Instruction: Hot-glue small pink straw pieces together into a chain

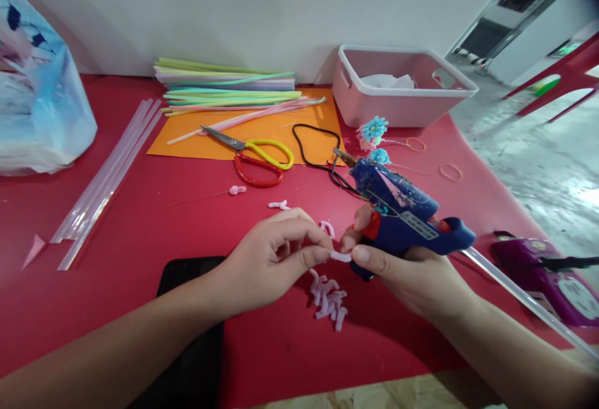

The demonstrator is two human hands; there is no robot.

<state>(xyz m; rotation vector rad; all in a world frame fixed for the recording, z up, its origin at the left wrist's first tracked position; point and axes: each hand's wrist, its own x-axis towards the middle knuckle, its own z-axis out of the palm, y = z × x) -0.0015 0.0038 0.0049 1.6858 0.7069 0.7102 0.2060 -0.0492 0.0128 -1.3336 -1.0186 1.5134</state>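
Observation:
A short, pale pink piece of pipe cleaner (341, 257) spans the gap between my two hands. Thumb and fingers of my left hand (281, 256) pinch its left end. My right hand (402, 272) is wrapped round a blue hot glue gun (397, 209), while its thumb and a fingertip meet the piece's right end. The gun's nozzle points up and left, and a clear glue stick (524, 297) runs out of its back. Below my fingers lies a small heap of pink pipe cleaner pieces (329, 300). A wire stem with a pink tip (238, 190) rests farther left.
Scissors (243, 146) lie on orange paper (175, 138) beside pipe cleaner bundles (229, 85). Clear glue sticks (110, 175) and a plastic bag (42, 97) are left. Behind the gun are blue flowers (374, 128) and a pink basket (393, 100). A purple power strip (545, 272) sits right, a black phone (187, 359) under my left forearm.

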